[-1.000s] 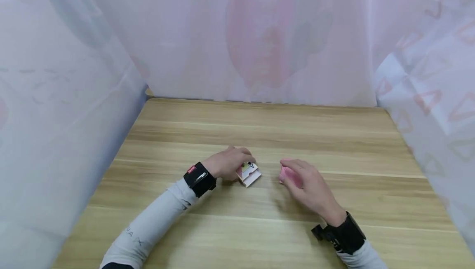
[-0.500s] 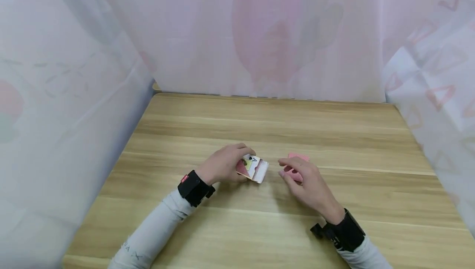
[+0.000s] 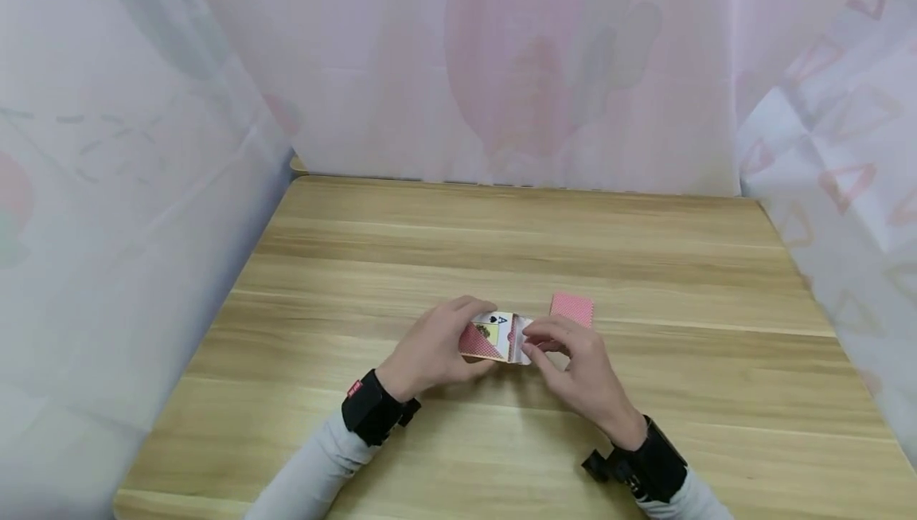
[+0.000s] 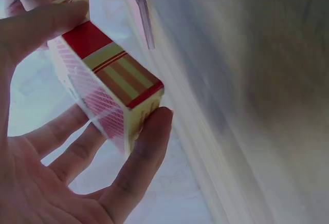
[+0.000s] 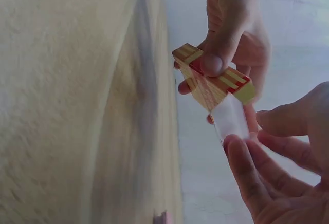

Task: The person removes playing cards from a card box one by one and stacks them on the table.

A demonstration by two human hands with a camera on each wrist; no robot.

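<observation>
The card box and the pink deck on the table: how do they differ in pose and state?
The card box is gripped by the left hand and touched at its open flap by the right hand; the deck lies flat on the table, untouched. The box shows an ace print; the deck shows only its back. Both bear a red back pattern.

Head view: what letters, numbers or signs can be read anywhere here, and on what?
"A" with a spade sign: on the red and yellow card box gripped by the left hand.
Red tag on the black left wristband: too small to read.
Pink-backed card stack on the wooden table: pattern only, no text.
</observation>
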